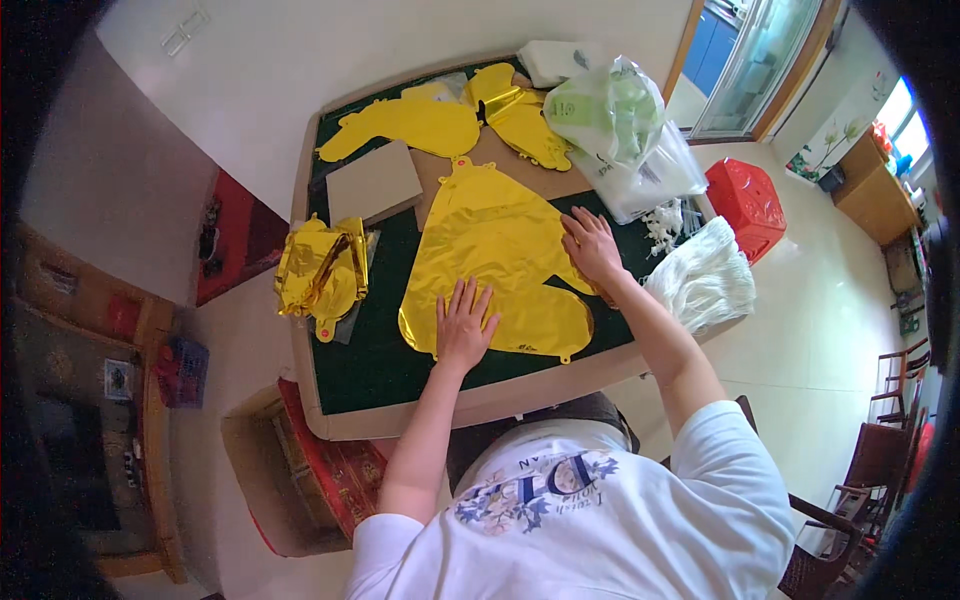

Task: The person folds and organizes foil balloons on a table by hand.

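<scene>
A large flat gold foil balloon [485,235] lies uninflated on the dark green table top [375,375] in front of me. My left hand [464,325] rests flat on its near left part, fingers spread. On its right edge lies my right hand [592,243], palm down with the fingers stretched out. Left of it is a crumpled bundle of gold foil [325,275]. Beyond it, another flat gold foil balloon [415,125] and a folded gold foil piece [520,115] lie at the far side.
A square cardboard piece [375,182] lies at the table's left. Clear plastic bags [650,175], a green and white bag [610,110] and a hank of white string [705,280] occupy the right side. A red stool [745,205] stands beyond; an open cardboard box [275,470] sits lower left.
</scene>
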{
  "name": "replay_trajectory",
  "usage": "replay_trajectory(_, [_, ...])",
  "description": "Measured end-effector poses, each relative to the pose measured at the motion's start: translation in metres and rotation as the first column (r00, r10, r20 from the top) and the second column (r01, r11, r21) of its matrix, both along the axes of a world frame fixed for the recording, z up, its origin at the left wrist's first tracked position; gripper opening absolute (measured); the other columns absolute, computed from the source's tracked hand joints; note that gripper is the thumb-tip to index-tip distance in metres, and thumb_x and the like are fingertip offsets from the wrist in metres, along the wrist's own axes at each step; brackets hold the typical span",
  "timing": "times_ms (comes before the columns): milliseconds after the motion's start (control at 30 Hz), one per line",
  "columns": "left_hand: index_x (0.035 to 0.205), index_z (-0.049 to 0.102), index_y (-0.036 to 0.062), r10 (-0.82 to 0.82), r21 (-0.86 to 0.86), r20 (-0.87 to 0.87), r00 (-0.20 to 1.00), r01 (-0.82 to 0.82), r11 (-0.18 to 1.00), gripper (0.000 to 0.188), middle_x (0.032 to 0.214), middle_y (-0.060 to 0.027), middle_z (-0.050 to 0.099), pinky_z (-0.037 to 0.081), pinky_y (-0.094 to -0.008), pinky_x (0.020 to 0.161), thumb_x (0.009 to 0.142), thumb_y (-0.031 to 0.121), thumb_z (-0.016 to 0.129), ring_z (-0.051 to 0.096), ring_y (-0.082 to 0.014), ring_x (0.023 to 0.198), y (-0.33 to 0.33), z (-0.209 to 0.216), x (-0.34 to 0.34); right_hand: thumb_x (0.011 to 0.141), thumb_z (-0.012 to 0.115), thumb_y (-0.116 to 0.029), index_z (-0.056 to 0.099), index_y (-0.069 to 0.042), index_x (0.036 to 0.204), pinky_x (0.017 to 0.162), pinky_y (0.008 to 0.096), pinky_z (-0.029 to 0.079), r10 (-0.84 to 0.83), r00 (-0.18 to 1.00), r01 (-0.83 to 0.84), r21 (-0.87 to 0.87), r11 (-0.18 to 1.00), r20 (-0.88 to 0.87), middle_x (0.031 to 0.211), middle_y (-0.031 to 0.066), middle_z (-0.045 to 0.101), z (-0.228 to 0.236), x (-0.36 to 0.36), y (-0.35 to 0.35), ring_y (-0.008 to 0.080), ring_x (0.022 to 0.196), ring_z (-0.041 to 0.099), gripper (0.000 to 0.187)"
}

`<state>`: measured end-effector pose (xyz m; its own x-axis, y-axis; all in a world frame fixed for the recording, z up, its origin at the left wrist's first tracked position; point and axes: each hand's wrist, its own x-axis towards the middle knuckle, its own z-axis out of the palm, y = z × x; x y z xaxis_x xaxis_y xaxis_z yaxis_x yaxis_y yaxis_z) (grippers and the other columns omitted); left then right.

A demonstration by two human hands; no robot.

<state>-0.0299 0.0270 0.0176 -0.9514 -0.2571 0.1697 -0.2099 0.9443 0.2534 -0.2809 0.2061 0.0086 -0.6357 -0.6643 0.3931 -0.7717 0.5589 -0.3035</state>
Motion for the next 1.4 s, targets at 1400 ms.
replay_trajectory(1400, [0.138, 0.043, 0.0177, 0.0, 0.154, 0.036, 0.999, -0.005, 0.988, 0.05, 0.147, -0.0095, 0.034, 0.018, -0.0569, 0.111, 0.093, 0.039, 0.05, 0.025, -0.0265, 0.14, -0.007, 0.009, 0.005, 0.079, 0.064, -0.02, 0.063, -0.001, 0.083, 0.072, 0.0417, 0.048, 0.154, 0.986, -0.148, 0.088, 0.985, -0.059, 0.084, 0.0168, 0.063, 0.018, -0.124, -0.309, 0.0336, 0.084, 0.061, 0.02])
